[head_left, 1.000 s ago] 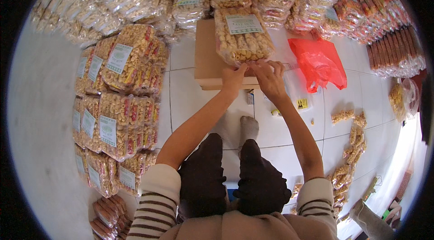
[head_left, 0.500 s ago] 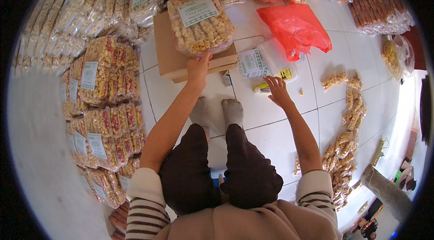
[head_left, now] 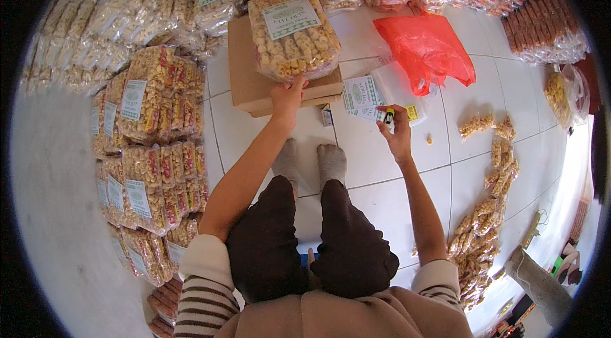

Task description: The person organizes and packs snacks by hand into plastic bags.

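Head view: left hand (head_left: 287, 97) rests fingers on near edge of snack bag (head_left: 293, 31) lying lengthwise atop cardboard box (head_left: 245, 77); right hand (head_left: 396, 131), well right, pinches small yellow-black tube (head_left: 388, 115) beside label stack (head_left: 363, 93).

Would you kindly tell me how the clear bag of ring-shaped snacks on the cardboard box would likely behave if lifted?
The clear plastic bag of ring-shaped snacks probably feels light for its bulk, since it holds puffy pieces. It would likely sag if held by one end where the left hand touches it. The thin film may be slippery, and squeezing could crush the snacks.
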